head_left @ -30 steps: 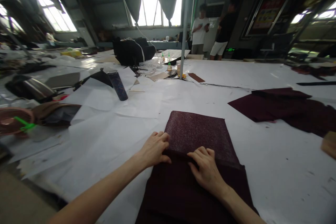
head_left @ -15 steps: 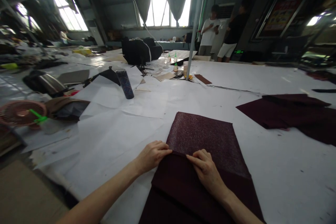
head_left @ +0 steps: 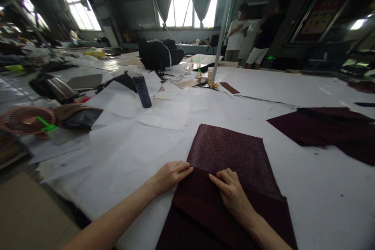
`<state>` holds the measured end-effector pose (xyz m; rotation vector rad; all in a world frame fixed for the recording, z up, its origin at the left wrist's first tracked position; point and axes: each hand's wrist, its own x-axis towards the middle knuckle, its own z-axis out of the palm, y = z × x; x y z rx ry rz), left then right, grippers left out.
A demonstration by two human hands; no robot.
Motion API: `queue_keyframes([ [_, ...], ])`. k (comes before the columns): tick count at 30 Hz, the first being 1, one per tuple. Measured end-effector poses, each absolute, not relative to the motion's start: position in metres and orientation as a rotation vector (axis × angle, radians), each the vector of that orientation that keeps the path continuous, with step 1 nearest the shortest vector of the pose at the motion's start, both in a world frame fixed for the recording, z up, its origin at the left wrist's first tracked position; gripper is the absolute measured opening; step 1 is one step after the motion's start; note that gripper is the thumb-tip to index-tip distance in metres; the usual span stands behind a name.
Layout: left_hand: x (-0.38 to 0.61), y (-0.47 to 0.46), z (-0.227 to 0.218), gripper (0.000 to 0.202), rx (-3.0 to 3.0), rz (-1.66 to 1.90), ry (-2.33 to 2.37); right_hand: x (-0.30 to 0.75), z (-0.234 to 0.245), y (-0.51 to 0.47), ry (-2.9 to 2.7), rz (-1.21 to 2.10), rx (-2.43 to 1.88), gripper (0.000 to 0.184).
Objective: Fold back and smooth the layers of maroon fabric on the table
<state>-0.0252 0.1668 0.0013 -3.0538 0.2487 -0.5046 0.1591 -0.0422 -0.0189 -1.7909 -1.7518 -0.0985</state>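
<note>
A dark maroon fabric piece [head_left: 231, 148] lies on the white table in front of me, its far part speckled and shinier than the near part. Across its middle runs a folded edge of plain maroon cloth. At the left end of that fold, my left hand [head_left: 172, 175] is closed, fingers together, pinching the cloth at the side edge. My right hand [head_left: 231, 189] grips the same fold a little further right, index finger extended along it and the other fingers curled. The fingertips' undersides are hidden.
More maroon fabric [head_left: 325, 127] lies at the right. White paper sheets [head_left: 131, 144] spread to the left, with a dark patterned cylinder [head_left: 142, 91] standing behind them. A pink fan [head_left: 27, 120] and a green-tipped bottle [head_left: 55, 131] sit far left. A metal pole [head_left: 223, 27] rises mid-table. Two people stand behind.
The view has shifted slightly. My right hand's fingers have moved a little on the fold, which now lies flatter between the hands. My left hand stays at the edge.
</note>
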Motion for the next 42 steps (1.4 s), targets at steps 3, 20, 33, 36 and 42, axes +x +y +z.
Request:
queue_keyframes([
  [3, -0.025, 0.167, 0.001, 0.033, -3.042, -0.462, 0.268, 0.159, -0.019, -0.042, -1.756, -0.093, -1.806, 0.042],
  [20, -0.027, 0.159, 0.048, 0.026, -2.975, -0.336, 0.038, 0.159, -0.022, -0.042, -1.779, -0.171, -1.798, 0.035],
  [33, 0.005, 0.101, 0.039, 0.039, -2.940, 0.247, -0.064, 0.168, -0.020, -0.051, -1.765, -0.200, -1.820, 0.032],
  [36, 0.007, 0.097, 0.040, 0.051, -2.905, 0.254, -0.088, 0.177, -0.021, -0.062, -1.765, -0.183, -1.819, 0.033],
  [42, 0.017, 0.083, 0.031, 0.049, -2.806, 0.268, -0.078, 0.190, -0.021, -0.086, -1.746, -0.171, -1.854, 0.033],
])
